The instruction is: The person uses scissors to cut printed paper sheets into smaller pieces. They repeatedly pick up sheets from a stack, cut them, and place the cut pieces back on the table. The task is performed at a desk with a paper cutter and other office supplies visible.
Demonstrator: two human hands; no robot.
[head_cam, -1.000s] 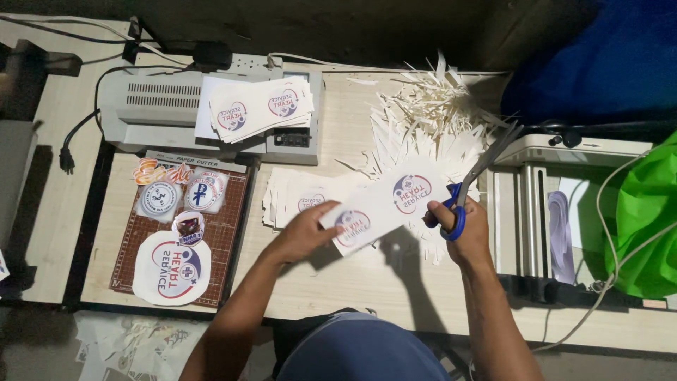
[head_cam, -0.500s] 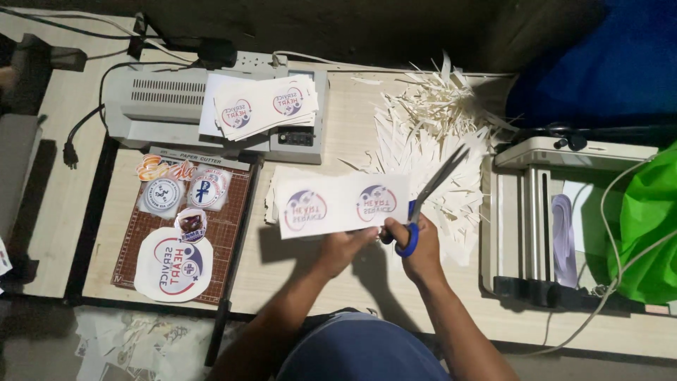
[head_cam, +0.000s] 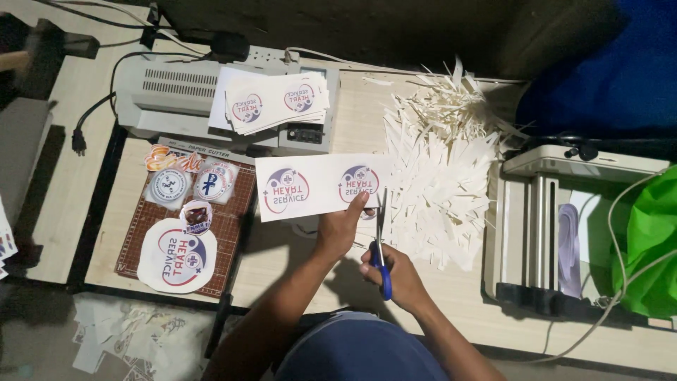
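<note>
Pale wooden counter (head_cam: 451, 296), dimly lit. Far left: brown cutting mat (head_cam: 233, 233) bearing round printed stickers (head_cam: 176, 255). Behind it, grey laminator (head_cam: 176, 99) topped with a stack of printed sheets (head_cam: 271, 102). Centre: left hand (head_cam: 342, 229) pinching a white printed strip (head_cam: 317, 187), held flat above the counter. Just beside it, right hand (head_cam: 391, 271) closed around blue-handled scissors (head_cam: 381, 243), blades at the strip's right edge. Right: heap of white paper offcuts (head_cam: 437, 169), then a pale machine (head_cam: 543, 233).
</note>
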